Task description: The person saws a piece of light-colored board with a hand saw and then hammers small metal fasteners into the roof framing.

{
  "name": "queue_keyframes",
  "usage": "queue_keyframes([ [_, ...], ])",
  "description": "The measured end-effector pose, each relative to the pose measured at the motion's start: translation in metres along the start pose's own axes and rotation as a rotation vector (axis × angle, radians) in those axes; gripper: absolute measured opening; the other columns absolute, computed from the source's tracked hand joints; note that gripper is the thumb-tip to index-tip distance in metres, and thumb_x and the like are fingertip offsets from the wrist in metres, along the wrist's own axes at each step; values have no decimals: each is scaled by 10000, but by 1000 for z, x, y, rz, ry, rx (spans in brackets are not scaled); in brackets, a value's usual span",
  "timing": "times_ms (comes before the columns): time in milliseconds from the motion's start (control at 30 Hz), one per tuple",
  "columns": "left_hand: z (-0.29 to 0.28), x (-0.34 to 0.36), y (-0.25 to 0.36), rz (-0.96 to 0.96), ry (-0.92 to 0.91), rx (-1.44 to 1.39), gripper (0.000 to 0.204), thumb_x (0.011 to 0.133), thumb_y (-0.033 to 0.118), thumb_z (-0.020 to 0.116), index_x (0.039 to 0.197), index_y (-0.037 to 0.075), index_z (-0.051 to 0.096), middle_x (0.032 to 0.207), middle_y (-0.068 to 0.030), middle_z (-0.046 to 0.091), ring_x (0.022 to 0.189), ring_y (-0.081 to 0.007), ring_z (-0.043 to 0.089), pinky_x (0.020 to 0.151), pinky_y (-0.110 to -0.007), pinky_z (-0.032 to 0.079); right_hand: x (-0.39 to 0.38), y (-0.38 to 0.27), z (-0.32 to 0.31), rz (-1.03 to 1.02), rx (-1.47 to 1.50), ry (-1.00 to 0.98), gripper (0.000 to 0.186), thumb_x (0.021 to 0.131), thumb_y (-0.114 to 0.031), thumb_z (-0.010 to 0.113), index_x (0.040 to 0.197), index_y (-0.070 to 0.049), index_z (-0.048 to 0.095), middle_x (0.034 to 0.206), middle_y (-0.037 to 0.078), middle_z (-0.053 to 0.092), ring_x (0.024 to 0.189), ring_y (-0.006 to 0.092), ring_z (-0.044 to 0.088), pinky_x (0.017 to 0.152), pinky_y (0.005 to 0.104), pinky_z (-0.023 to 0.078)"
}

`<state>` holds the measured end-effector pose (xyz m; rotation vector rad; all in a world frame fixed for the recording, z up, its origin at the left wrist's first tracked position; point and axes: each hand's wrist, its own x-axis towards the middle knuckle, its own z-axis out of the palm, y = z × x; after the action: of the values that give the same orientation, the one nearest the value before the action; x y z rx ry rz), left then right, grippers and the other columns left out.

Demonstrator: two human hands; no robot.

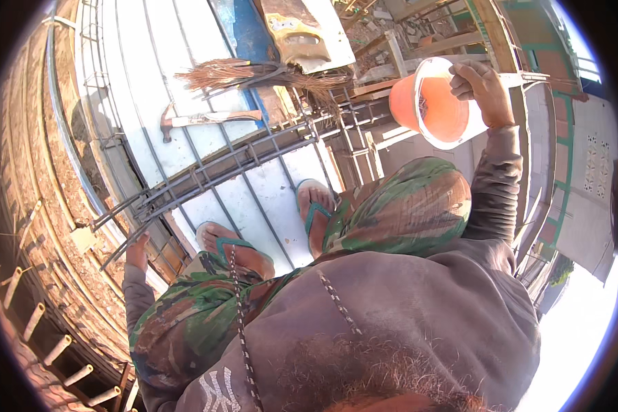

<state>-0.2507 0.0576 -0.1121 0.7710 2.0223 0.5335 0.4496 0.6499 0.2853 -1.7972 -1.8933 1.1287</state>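
My right hand [484,86] grips the rim of an orange and white plastic bucket [436,103], held up at the right above my bent knee in camouflage trousers. My left hand [137,253] is low at the left, touching the end of a cage of steel reinforcing bars [247,161] that runs diagonally across the white metal sheet [151,89]. Both my feet, in teal flip-flops [316,209], stand on that sheet. What the left fingers do is partly hidden by my knee.
A hammer [199,120] lies on the sheet beyond the bars, with a straw broom [254,74] behind it. A rough brick wall [41,226] with protruding pipes curves along the left. Timber framing and a concrete building stand at the right.
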Motion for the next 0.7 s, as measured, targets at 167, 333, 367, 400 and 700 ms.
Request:
queue_keyframes([
  [167,-3,-1,-6,-54,-3,-135,431,947,210,699,1345,52,655,1172,-205,662,1069,-307,616,976,-387,473,0,106,3,282,-182,-26,210,939,-190,618,957,-6,720,764,57,684,649,140,659,551,292,523],
  [333,1,-11,33,-239,13,-309,521,943,237,709,1347,-61,569,1292,-148,594,1152,-228,564,1028,-364,442,49,187,9,361,-261,75,189,929,-169,622,883,-16,724,710,65,685,654,150,681,514,316,523],
  [367,2,-14,37,-273,34,-399,549,946,244,709,1375,-55,540,1305,-157,592,1153,-240,567,1029,-367,443,61,204,10,401,-316,61,172,922,-175,642,873,-38,734,708,52,702,662,151,696,530,322,531],
  [400,5,-11,38,-304,45,-497,578,950,251,708,1403,-49,511,1319,-166,589,1154,-253,570,1031,-369,444,78,240,3,407,-313,81,172,922,-175,642,873,-38,734,708,52,702,662,151,696,530,322,531],
  [700,15,-6,44,-284,40,-488,540,995,255,661,1399,-68,506,1301,-179,626,1215,-250,586,1076,-369,440,122,289,11,73,-1422,-604,184,870,-182,728,1010,-90,805,900,49,790,685,175,753,602,333,609],
])
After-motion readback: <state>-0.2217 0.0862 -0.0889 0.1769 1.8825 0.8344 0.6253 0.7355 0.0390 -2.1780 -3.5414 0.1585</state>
